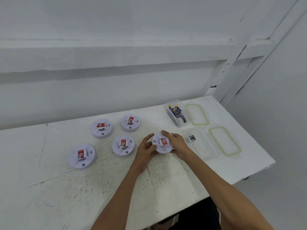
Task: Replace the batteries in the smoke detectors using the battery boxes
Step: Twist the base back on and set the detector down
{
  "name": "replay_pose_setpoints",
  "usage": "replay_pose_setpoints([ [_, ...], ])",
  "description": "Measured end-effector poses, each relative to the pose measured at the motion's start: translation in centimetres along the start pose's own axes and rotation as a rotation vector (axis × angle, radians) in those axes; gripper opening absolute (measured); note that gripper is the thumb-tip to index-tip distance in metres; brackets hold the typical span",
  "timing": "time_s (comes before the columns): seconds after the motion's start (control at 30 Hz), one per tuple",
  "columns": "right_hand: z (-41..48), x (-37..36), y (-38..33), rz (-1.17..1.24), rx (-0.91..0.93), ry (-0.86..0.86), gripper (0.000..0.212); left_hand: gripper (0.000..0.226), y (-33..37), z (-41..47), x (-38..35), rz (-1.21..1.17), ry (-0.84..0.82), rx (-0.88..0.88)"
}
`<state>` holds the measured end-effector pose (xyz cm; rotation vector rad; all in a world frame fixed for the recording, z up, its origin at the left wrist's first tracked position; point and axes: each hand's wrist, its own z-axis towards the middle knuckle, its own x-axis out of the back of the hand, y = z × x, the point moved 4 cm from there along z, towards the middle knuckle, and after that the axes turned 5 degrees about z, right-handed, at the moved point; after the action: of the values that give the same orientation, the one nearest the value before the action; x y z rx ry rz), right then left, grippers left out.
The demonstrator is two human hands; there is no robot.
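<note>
Together, both hands [146,147] [176,143] grip the smoke detector [162,143] from opposite sides.

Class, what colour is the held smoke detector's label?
Red label on the smoke detector; head view.

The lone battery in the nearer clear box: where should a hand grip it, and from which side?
Pinch the battery across its round middle, coming from above: it lies flat, and the walls of the open box likely block the sides.

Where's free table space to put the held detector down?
Free: broad near strip of the table, in front of the near-left detector, left of the left hand on the held detector. Crowded: right end, taken by the far battery box, near battery box and their lids.
</note>
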<state>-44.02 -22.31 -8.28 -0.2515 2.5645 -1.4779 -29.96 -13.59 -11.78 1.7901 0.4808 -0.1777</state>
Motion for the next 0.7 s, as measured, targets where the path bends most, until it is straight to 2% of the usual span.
replay_pose_setpoints([
  [0.1,-0.4,-0.8,-0.5,0.114,-0.035,-0.043,0.051,0.058,0.2,-0.2,0.0,0.001,-0.011,-0.017],
  [0.27,-1.9,-1.2,-0.2,0.255,-0.113,-0.152,0.02,0.06,0.3,-0.3,-0.1,-0.097,0.021,-0.048],
  [0.4,-1.9,-1.1,0.7,0.235,0.042,-0.224,0.032,0.055,0.5,-0.6,-0.1,-0.059,0.036,-0.054],
  [0.5,-1.5,-0.3,0.9,0.252,0.051,-0.08,0.036,0.055,0.3,-0.6,-0.1,-0.049,0.05,-0.008],
  [0.57,-1.3,0.1,0.8,0.244,0.067,-0.044,0.038,0.051,0.0,-0.4,0.0,-0.034,0.059,0.001],
  [0.7,-1.4,-0.1,0.7,0.194,0.141,-0.087,0.035,0.072,0.1,-0.3,-0.3,-0.032,0.037,-0.006],
])
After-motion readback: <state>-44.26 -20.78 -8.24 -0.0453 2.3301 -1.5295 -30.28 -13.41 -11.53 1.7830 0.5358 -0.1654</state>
